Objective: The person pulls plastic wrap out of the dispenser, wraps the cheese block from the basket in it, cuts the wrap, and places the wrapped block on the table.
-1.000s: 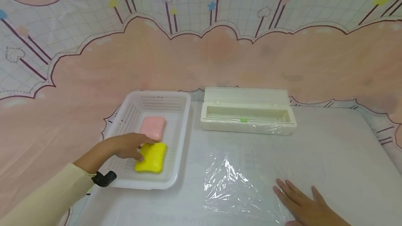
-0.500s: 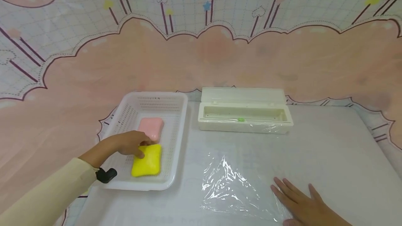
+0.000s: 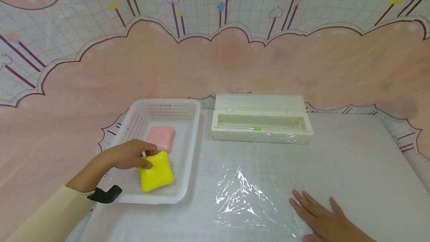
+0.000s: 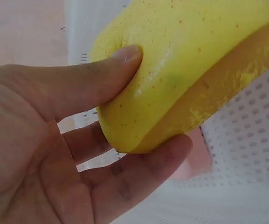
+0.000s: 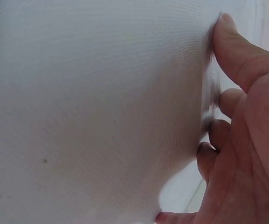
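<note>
Yellow block point(image 3: 158, 174): probably light and springy like a sponge, since its broad face dips beside the thumb; unlikely to break, though that face may be slick.
Where to hold it: across its thickness near an edge, with modest pressure.
Left hand point(image 3: 129, 155): grip clamped on the yellow block, thumb on the broad face, fingers against the other side.
Block and grip: inside the white basket point(image 3: 154, 199), tilted, most of it jutting beyond the fingertips, near the pink block point(image 3: 161, 137); whether it clears the basket floor is hard to tell.
Clear film point(image 3: 246, 197): thin, floppy, likely clingy; best held by an edge.
Right hand point(image 3: 327, 217): fingers spread apart, resting at the film's edge on the table point(image 3: 362, 152).
</note>
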`<state>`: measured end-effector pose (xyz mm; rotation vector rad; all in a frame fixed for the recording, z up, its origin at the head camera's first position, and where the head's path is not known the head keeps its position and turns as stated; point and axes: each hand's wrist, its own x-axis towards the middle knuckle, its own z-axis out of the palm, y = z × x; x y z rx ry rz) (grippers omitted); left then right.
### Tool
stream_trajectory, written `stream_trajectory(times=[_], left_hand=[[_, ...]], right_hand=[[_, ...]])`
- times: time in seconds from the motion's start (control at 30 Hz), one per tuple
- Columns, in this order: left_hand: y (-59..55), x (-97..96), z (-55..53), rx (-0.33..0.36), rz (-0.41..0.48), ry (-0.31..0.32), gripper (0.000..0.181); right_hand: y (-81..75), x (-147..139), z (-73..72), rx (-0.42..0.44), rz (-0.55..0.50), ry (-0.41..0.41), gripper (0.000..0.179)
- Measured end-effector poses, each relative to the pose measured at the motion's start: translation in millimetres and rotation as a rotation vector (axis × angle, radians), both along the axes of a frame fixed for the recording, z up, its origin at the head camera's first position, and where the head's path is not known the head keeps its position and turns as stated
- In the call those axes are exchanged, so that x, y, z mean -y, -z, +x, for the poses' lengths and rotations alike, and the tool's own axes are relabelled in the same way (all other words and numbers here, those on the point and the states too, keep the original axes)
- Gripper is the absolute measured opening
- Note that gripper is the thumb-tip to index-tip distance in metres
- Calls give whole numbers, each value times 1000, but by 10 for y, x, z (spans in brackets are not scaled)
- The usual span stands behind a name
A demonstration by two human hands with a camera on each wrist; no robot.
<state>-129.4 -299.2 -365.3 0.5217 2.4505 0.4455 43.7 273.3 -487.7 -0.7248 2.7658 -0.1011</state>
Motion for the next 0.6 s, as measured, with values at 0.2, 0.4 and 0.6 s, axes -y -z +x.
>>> stream_trajectory(times=[0.2,0.4,0.6], left_hand=[[-92,65,133,15,79,-124,26],[-165,52,362,-32,186,-271,34],[-205,-131,638,-157,306,-468,39]], right_hand=[[51,-31,16,-66,-12,-3,88],[63,-36,16,-85,-31,-9,89],[31,-18,5,-34,-44,8,89]])
